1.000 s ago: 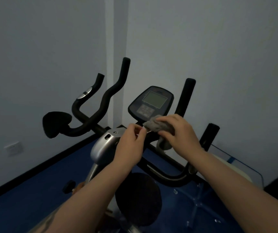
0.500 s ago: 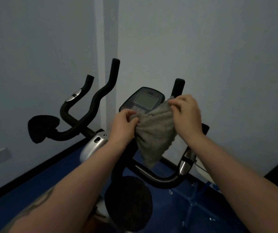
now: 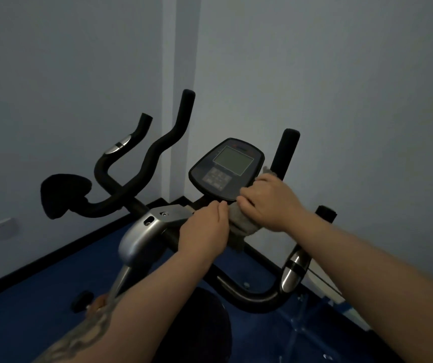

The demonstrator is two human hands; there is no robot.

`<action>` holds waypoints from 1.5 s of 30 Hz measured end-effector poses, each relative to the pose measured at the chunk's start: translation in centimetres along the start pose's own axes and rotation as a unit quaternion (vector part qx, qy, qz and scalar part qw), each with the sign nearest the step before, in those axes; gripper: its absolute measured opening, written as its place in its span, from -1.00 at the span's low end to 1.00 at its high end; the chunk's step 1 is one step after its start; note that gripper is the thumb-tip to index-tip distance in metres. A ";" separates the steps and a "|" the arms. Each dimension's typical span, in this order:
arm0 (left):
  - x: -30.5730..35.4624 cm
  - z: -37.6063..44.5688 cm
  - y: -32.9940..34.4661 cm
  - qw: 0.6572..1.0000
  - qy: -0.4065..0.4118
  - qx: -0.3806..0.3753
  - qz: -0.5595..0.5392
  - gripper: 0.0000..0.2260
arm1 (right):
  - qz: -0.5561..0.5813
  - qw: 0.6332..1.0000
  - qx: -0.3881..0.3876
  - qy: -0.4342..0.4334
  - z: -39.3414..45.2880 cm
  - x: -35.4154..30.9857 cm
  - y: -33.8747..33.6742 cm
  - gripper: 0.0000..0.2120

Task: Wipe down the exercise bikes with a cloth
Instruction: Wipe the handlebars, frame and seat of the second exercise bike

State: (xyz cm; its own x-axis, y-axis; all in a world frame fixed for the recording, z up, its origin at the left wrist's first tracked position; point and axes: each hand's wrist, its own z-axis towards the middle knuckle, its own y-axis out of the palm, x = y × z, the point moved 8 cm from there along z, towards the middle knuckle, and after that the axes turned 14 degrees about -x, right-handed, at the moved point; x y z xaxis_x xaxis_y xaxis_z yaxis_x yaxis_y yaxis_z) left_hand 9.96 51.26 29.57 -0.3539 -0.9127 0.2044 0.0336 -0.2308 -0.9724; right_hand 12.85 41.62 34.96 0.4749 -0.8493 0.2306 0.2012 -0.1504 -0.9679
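Cloth (image 3: 239, 226), spread wide half a second ago, is now bunched below the bike's console (image 3: 227, 169). Right hand (image 3: 267, 203) fingers curl down over it, clamped; left hand (image 3: 205, 231) fingers curled together, pinching its left edge.
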 end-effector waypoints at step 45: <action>-0.3 -0.8 -0.7 0.944 0.012 0.042 -0.326 -0.81 | 0.608 0.655 0.240 0.379 -5.6 -0.8 3.8 -0.41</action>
State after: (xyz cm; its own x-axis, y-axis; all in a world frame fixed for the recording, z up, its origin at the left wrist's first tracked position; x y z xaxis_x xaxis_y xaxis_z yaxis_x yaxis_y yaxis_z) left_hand 9.30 51.95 30.08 -0.3466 -0.5600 0.7525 -0.1261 -0.7671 -0.6290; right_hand 8.49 38.89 30.56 0.0084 -0.2278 -0.9737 0.4009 0.8928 -0.2054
